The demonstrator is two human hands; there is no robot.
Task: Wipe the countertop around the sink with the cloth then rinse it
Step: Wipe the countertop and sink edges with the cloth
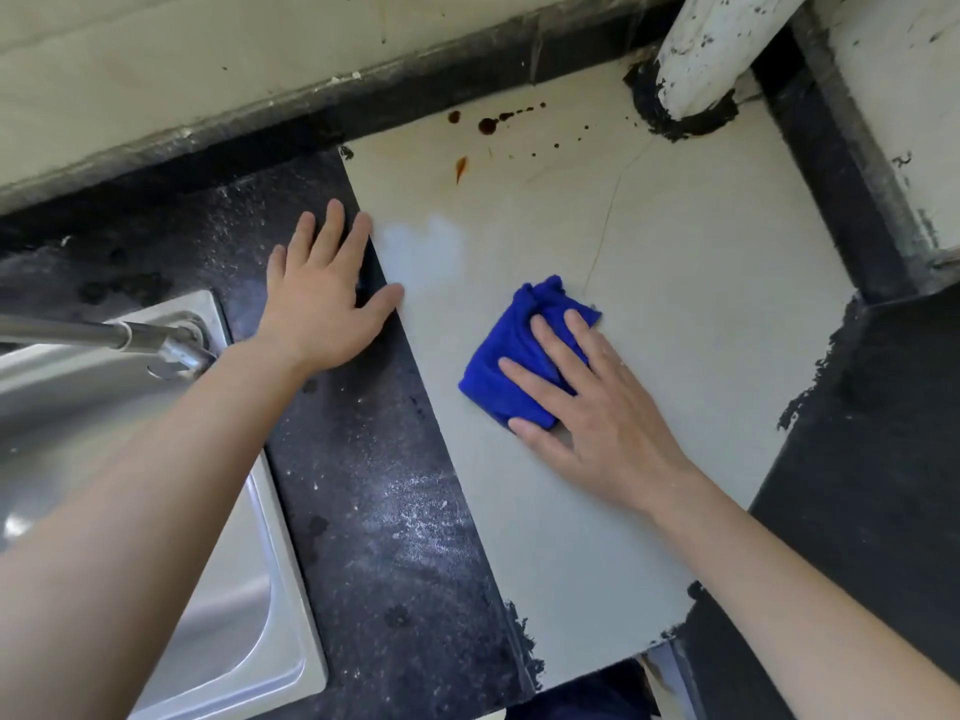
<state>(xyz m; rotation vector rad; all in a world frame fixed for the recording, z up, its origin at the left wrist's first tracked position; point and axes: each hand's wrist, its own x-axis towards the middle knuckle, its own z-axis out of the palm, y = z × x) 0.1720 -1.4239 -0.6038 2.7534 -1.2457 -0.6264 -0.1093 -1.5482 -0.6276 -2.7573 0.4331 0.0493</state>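
Head view: your right hand (597,407) presses flat on the cloth (511,356) mid-wipe, left hand (322,309) flat on the countertop (675,241), stains (488,124) and rinsing remaining.

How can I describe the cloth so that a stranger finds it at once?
Right of the steel sink lies a dark counter strip, then a pale slab. In the slab's middle, the cloth sits bunched under the right hand. It is the only bright blue thing there.

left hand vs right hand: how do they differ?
The left hand rests bare, mostly on the dark countertop, beside the sink; the right hand presses a blue cloth on the pale slab, farther from the sink. Both lie flat, fingers straight.
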